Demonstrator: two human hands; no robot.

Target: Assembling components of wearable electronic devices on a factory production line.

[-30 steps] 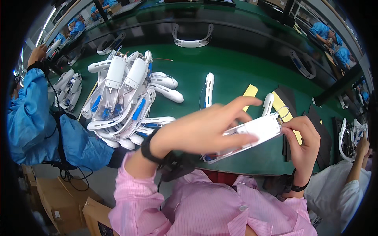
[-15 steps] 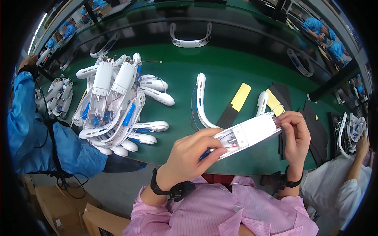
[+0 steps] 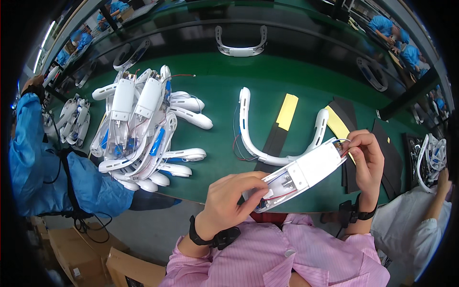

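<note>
Green bench (image 3: pixel 215 165); white housing (image 3: pixel 313 165) held endwise between left hand (image 3: pixel 233 201), right hand (image 3: pixel 367 160).

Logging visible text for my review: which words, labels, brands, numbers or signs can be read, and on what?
None can be read.
Held white rectangular plastic housing: no print visible.
Small white rectangular label on brown cardboard box, lower left: too small to read.

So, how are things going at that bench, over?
Left fingers gripping casing at its lower-left end. Right fingers pinching wires at upper-right end. Curved frame just beyond; nothing apparently in the way.
</note>
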